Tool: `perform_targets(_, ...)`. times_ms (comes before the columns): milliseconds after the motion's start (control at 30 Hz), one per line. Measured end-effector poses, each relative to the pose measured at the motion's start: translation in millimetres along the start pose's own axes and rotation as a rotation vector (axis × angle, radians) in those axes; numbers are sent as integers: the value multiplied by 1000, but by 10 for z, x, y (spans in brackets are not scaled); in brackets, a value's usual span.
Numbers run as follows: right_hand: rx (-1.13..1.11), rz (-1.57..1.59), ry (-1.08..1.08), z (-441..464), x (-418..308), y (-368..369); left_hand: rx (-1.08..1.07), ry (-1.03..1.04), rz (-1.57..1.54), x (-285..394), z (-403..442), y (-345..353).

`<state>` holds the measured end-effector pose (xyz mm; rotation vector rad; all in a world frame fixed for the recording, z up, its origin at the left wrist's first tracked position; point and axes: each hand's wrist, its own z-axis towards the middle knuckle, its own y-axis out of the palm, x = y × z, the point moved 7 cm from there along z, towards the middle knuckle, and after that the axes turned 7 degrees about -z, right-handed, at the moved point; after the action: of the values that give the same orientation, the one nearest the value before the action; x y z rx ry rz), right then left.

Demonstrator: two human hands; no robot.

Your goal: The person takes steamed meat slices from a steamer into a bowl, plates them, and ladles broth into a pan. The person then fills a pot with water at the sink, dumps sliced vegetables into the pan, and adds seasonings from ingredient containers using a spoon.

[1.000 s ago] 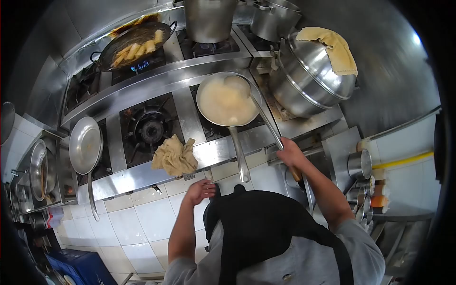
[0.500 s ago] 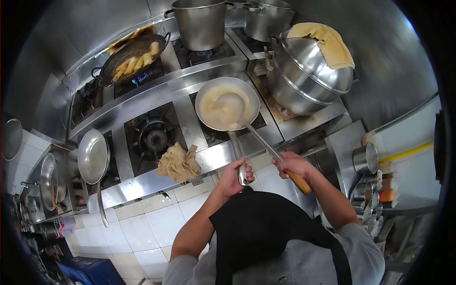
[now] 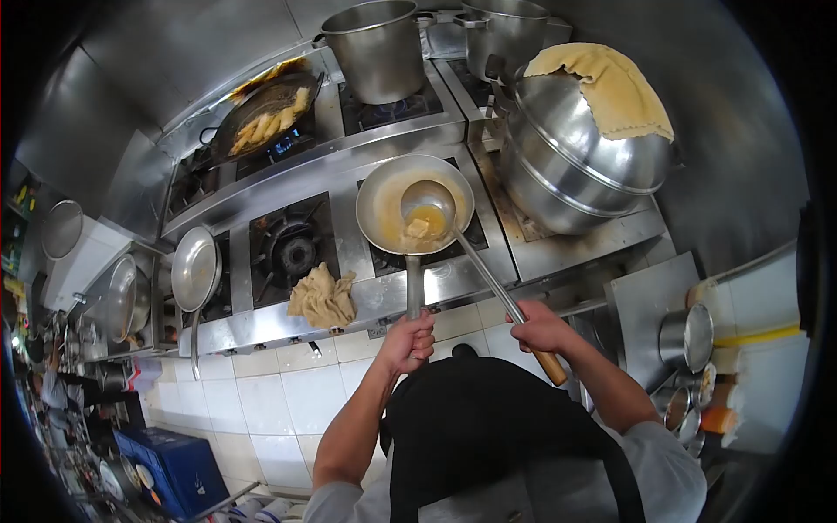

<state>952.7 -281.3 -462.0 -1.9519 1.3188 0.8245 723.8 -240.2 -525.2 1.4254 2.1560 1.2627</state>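
My left hand is wrapped round the handle of a frying pan on the front right burner. My right hand grips a long-handled ladle with a wooden end. The ladle's bowl rests inside the pan, beside a small pale lump in yellowish liquid. A pale film coats the pan's inside. Left of the pan, a crumpled tan cloth lies on the stove's front edge.
A dark wok with browned rolls sits over a blue flame at the back left. Behind are two tall pots. A domed steamer stands right, an empty pan left. A blue crate is on the floor.
My left hand came from beside my body and took hold of the pan's handle. The ladle moved from the pan's upper right to its middle, and the pale liquid in the pan has dwindled.
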Motion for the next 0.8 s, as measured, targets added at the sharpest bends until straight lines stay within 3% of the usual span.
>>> perform_targets(100,26,-218,-31,-57,-22,-198,5,26,4,-125,-70,26)
perform_targets(167,156,-481,-296,-109,-174,-333,18,57,-17,-218,-152,36)
perform_targets(400,189,-792,-111,-374,-636,-473,25,183,-85,-494,-842,150)
perform_targets(467,189,-859,-179,-375,-806,-404,40,209,-133,-564,-1128,164)
perform_targets(800,85,-1092,-554,-478,-1496,859,107,376,-287,-1011,-2623,-395)
